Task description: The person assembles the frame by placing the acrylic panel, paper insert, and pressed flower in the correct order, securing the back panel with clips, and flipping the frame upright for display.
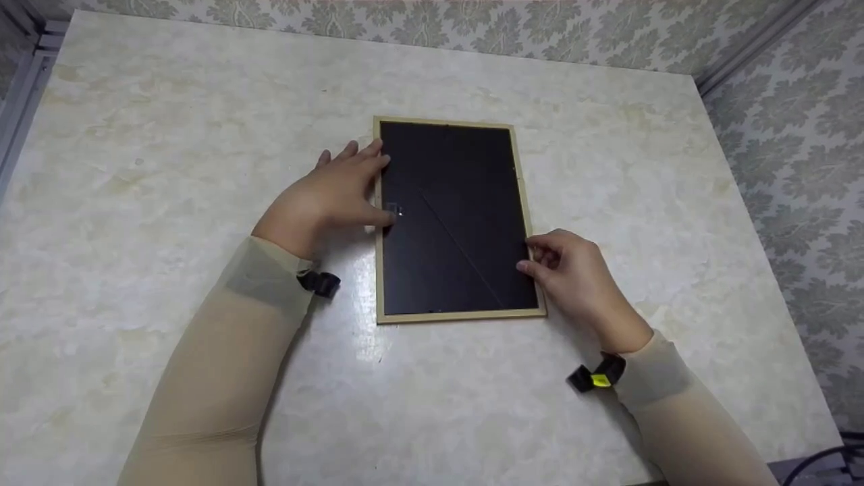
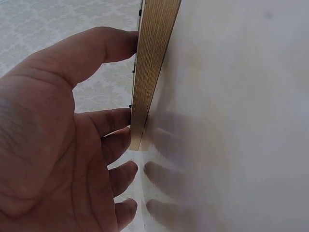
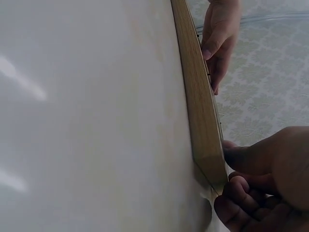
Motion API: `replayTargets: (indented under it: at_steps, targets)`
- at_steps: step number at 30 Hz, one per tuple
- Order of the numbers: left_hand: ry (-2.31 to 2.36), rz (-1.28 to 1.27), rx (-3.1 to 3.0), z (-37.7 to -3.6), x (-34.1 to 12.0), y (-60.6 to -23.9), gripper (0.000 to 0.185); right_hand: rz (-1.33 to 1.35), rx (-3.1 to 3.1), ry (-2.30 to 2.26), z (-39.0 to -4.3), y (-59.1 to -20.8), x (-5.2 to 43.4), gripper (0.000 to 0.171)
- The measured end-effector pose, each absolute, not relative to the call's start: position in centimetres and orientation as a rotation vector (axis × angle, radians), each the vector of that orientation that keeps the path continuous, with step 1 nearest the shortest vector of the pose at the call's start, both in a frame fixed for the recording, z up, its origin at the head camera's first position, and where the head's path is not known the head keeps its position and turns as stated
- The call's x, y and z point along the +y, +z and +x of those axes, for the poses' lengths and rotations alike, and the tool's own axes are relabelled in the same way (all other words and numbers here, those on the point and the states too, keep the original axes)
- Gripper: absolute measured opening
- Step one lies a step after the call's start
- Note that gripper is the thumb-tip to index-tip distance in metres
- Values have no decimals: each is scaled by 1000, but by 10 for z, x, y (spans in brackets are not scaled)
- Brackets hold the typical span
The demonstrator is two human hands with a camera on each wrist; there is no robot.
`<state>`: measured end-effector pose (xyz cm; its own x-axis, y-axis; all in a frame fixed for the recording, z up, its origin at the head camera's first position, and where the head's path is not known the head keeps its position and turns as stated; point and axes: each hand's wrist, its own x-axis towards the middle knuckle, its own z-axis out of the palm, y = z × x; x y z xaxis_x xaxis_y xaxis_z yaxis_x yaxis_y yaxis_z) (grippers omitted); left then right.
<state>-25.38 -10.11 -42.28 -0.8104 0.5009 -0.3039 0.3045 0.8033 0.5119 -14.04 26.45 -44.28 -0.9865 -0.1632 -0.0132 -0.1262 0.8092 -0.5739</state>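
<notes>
Two hands on one frame. It lies flat, black back up, mid-table, long sides running away from the person. A thin diagonal line crosses the backing.

Left hand sits against the frame's left edge: fingers fairly straight and close together along the wood rim, thumb reaching onto the black backing near a small clip. Left wrist view shows fingertips touching the rim.

Right hand is at the right edge near the bottom corner: fingers curled, tips and thumb pinching the rim. Right wrist view shows curled fingers at the frame's corner.

Patterned wallpaper stands behind the table.
</notes>
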Motion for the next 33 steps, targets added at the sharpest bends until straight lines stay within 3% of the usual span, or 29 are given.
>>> replayTargets:
  at_steps: [33]
  targets:
    - [589,610,2576,-252,-103,-424,101,-467,2920,-659,-147,-431,265,36]
